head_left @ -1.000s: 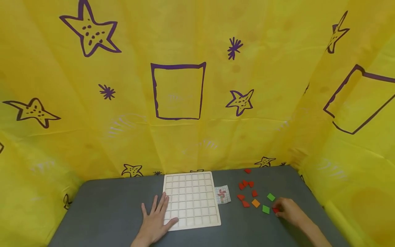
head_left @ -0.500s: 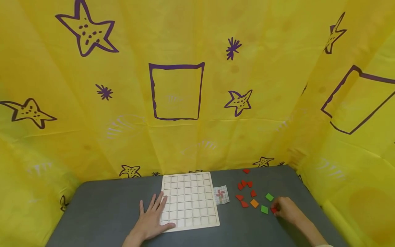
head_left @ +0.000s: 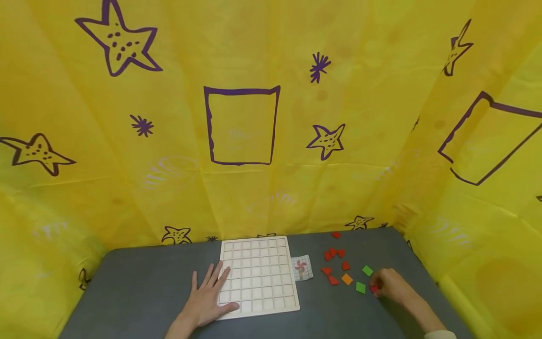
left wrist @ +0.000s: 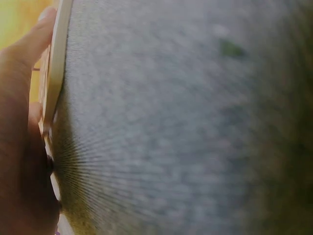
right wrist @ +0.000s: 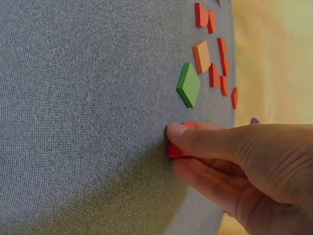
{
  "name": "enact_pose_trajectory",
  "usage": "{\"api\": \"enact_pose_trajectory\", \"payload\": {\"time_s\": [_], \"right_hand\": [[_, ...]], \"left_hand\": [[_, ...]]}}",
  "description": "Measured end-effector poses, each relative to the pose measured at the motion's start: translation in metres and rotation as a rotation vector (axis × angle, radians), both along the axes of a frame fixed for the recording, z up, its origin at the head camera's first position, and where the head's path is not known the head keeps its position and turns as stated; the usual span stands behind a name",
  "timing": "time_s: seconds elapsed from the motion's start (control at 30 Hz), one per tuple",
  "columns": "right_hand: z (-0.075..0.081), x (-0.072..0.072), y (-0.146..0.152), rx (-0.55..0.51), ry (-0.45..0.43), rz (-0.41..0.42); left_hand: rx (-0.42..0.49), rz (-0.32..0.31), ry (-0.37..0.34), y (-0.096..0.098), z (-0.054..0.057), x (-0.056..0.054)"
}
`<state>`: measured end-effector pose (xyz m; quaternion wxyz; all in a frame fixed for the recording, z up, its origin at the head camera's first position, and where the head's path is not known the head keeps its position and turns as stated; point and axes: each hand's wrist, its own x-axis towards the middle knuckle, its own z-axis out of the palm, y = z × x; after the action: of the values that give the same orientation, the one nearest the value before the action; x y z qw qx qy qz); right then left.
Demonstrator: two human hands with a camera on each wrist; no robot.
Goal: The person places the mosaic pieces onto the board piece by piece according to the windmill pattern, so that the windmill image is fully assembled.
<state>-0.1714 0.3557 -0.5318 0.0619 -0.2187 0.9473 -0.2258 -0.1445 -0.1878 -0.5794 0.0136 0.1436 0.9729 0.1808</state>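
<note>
In the head view my left hand [head_left: 202, 302] lies with spread, straight fingers over the left edge of a pale wooden grid board [head_left: 259, 282]. The left wrist view shows its thumb along the board's raised rim [left wrist: 59, 54]. My right hand [head_left: 393, 285] is at the right of the table, its thumb and fingers pinching a red tile [right wrist: 176, 151] low over the cloth. Part of that tile hides behind the thumb. Just left of this hand sit two green tiles, one nearer [head_left: 360, 287] and one farther [head_left: 367, 270].
An orange square tile [head_left: 347, 279] and several red tiles [head_left: 333, 280] are scattered on the grey tabletop [head_left: 144, 287]. A small card with a red pinwheel picture [head_left: 301, 267] touches the board's right side. Yellow patterned cloth [head_left: 241, 197] walls the table's back and sides.
The head view has shifted slightly, so everything sits a little further left. Both hands keep nearly the same places, the right one still at the red tile.
</note>
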Motion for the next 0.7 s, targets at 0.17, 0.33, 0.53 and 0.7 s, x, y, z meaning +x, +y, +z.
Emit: {"api": "enact_pose_trajectory", "payload": {"time_s": [0.17, 0.33, 0.53, 0.7], "right_hand": [[0.001, -0.001, 0.003, -0.007, -0.036, 0.028], [0.007, -0.003, 0.0, -0.021, -0.046, 0.045], [0.02, -0.007, -0.01, -0.058, -0.029, 0.018], [0.028, -0.012, -0.02, -0.079, -0.022, -0.012]], "left_hand": [[-0.014, 0.021, -0.007, 0.001, -0.006, 0.0], [-0.037, 0.033, 0.003, 0.002, -0.009, -0.002], [-0.044, 0.028, -0.005, 0.002, -0.007, -0.002], [-0.042, 0.026, -0.015, 0.001, -0.006, -0.002]]}}
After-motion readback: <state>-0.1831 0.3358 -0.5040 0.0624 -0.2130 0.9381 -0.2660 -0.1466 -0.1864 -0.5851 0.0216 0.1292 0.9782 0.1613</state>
